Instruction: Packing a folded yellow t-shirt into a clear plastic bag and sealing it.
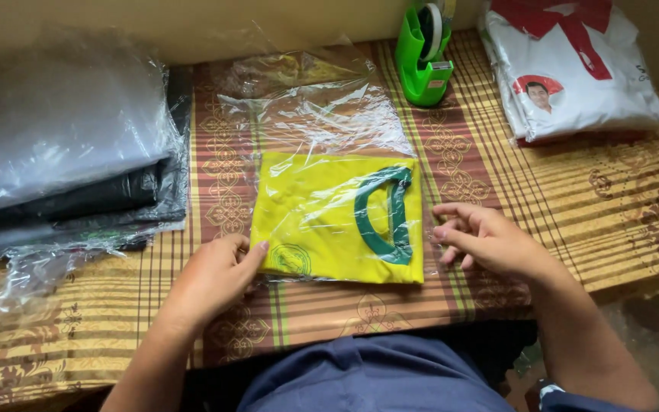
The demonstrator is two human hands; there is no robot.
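We had our left hand (215, 276) and right hand (482, 238) flanking the bagged yellow shirt (322, 217) near the table's (619, 221) front edge.

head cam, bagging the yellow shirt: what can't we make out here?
- Left hand fingertips: tucked at the edge of the yellow shirt; grip on the clear bag unclear.
- Right hand: fingers at the bag's edge; pinch or mere touch, cannot tell.
- Bag mouth: glare and creases hide where it ends.
- Bagged dark stack: contents veiled by glare, cut by left edge.
- Tape dispenser: top cut off.

Single head view, steeply downward, close.
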